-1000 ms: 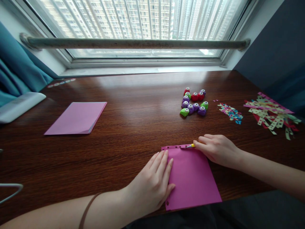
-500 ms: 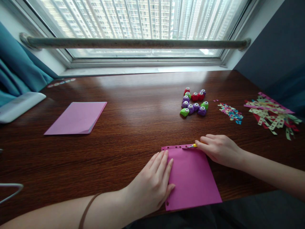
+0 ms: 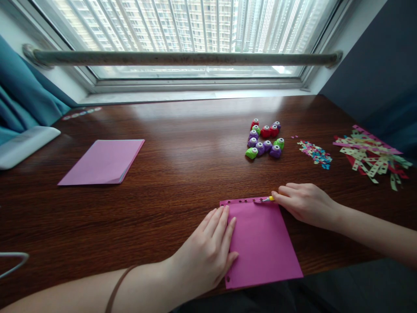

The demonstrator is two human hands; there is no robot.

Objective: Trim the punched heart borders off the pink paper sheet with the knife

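A magenta sheet of paper [image 3: 263, 243] lies at the table's front edge, with small star-shaped holes along its top edge and one hole near its lower left corner. My left hand [image 3: 208, 250] rests flat on the sheet's left side, fingers stretched out. At the sheet's top right, my right hand [image 3: 301, 202] is closed on a small cutting tool [image 3: 269, 199] with a yellow part and a metal tip. The tip touches the strip beside the star holes. Most of the tool's handle is hidden in my fingers.
Several red, green and purple punches [image 3: 263, 139] stand behind the sheet. To their right lie paper confetti [image 3: 316, 154] and a pile of punched strips [image 3: 374, 156]. A stack of pink paper [image 3: 102, 161] is at the left, near a white object [image 3: 28, 145].
My right hand and the tool have moved slightly right along the sheet's top edge, uncovering another star hole. My left hand stays in place on the sheet.
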